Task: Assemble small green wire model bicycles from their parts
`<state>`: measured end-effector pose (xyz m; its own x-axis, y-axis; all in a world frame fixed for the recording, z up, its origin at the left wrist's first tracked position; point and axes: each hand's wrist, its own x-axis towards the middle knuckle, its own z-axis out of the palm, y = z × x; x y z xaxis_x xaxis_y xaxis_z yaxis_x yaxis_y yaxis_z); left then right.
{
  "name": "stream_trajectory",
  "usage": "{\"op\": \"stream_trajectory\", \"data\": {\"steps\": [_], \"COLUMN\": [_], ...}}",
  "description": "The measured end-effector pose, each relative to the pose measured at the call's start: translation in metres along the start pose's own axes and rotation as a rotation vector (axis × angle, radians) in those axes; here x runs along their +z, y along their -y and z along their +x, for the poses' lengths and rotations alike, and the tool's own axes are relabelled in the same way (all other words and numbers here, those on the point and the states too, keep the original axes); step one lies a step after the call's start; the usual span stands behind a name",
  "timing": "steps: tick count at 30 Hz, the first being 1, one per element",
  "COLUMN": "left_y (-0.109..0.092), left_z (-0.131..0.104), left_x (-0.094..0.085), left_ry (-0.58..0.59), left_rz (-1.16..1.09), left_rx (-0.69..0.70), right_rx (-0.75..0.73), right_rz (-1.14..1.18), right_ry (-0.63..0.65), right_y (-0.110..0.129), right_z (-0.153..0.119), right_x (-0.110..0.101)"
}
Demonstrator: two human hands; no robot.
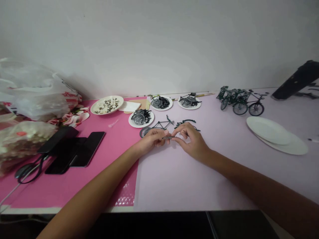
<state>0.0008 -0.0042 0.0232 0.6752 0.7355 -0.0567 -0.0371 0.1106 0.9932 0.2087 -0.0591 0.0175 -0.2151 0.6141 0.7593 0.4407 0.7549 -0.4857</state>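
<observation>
Between the fingertips of both hands is a small model bicycle wheel (167, 137), grey and seen almost edge-on; the fingers hide part of it. My left hand (152, 138) pinches it from the left, and my right hand (190, 139) grips its right end with thumb and forefinger. Just behind the hands lies a dark model bicycle frame (161, 125) on the table. A spoked wheel (144, 131) rests at the frame's left end, beside my left hand. Thin curved dark parts (188, 121) lie behind my right hand, which partly covers them.
Small plates (131, 123) hold grey wheels and dark parts. Assembled model bicycles (240, 102) stand at the back right, near two overlapping white plates (296, 146). A bowl (94, 109), phones (87, 149), cables and plastic bags (37, 96) occupy the left side.
</observation>
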Motion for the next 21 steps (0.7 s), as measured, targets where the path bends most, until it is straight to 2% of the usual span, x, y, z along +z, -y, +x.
{"op": "stream_trajectory", "data": {"steps": [10, 21], "left_y": [-0.0054, 0.0005], "left_z": [-0.0010, 0.0010], "left_x": [0.0016, -0.0007], "left_ry": [0.009, -0.060], "left_rz": [-0.019, -0.072], "left_rx": [-0.016, -0.054], "right_rx": [0.002, -0.017], "right_rz": [0.011, -0.012], "right_ry": [-0.005, 0.013], "right_y": [-0.0006, 0.0045], "right_z": [-0.0003, 0.0012], "right_x": [0.0008, -0.0009]}}
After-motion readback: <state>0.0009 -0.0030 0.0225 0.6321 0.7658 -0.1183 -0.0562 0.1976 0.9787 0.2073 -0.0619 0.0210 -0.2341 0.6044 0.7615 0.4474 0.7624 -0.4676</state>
